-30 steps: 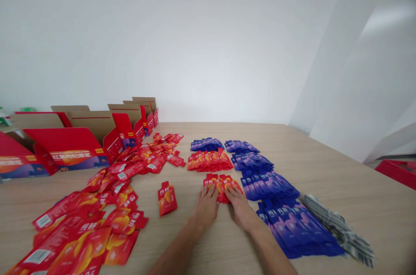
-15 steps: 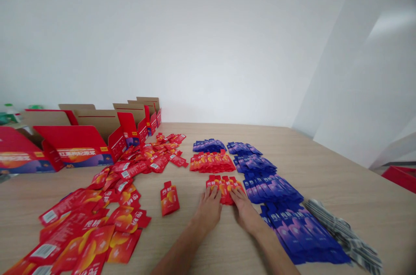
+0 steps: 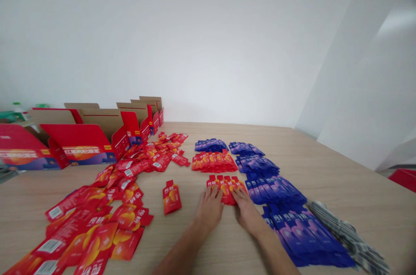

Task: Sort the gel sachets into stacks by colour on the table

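Note:
A short row of overlapping red pouches (image 3: 227,185) lies on the wooden table in front of me. On its left end rests my left hand (image 3: 210,206), fingers spread over the pouches. My right hand (image 3: 244,208) lies on the right end of that row, its fingers apart too. Just behind is another row of red pouches (image 3: 214,161), untouched. One single red pouch (image 3: 171,198) lies face up to the left of my left hand. Several overlapping stacks of blue pouches (image 3: 276,188) run along the right, the nearest beside my right forearm.
A loose heap of red pouches (image 3: 130,205) spreads over the table's left side. Open red cartons (image 3: 84,143) stand behind it. Striped cloth (image 3: 344,234) lies at the right, past the blue stacks. A red object (image 3: 403,178) shows at the right edge.
The view has shifted slightly, so the scene sits a little further right. The pouches under my hands look slightly more evenly spread; my hands stay on them.

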A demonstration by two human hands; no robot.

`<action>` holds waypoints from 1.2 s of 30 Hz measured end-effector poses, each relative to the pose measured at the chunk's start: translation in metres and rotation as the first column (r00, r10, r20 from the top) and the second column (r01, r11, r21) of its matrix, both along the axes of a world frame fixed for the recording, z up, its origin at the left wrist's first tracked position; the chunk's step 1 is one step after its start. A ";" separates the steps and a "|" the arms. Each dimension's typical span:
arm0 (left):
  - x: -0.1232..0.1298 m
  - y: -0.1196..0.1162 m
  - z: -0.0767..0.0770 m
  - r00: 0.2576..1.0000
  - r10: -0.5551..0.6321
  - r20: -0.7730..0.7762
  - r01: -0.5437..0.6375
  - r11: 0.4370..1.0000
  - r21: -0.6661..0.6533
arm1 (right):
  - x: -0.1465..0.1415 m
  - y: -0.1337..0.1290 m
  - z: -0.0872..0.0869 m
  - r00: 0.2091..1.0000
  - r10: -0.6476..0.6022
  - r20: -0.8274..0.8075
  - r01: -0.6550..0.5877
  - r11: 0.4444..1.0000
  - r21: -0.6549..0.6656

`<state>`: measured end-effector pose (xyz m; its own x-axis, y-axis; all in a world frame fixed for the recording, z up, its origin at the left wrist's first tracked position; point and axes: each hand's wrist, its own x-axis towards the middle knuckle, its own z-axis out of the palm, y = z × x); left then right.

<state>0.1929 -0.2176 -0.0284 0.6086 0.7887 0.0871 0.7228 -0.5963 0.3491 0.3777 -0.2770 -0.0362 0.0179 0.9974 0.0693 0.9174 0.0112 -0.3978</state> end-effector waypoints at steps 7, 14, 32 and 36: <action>0.002 0.005 -0.009 1.000 0.003 0.025 -0.003 1.000 0.007 | 0.002 0.002 -0.006 0.998 0.008 0.068 -0.010 1.000 0.030; -0.002 -0.003 -0.002 0.998 0.059 0.034 -0.059 0.998 0.023 | 0.000 0.005 -0.003 0.994 0.007 0.110 -0.016 0.996 0.083; -0.103 0.008 0.008 0.745 0.667 -0.003 -0.663 0.741 0.107 | -0.168 0.033 0.010 0.936 0.123 -0.329 -0.043 0.970 0.241; -0.100 0.016 0.009 0.705 0.670 0.231 -0.677 0.733 -0.061 | -0.174 0.029 0.010 0.911 0.115 -0.397 -0.021 0.972 0.233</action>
<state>0.0932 -0.2014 -0.0195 -0.1233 0.9763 0.1776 0.8401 0.0074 0.5424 0.2039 -0.2483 -0.0261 0.0238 0.9576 0.2872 0.6713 0.1975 -0.7144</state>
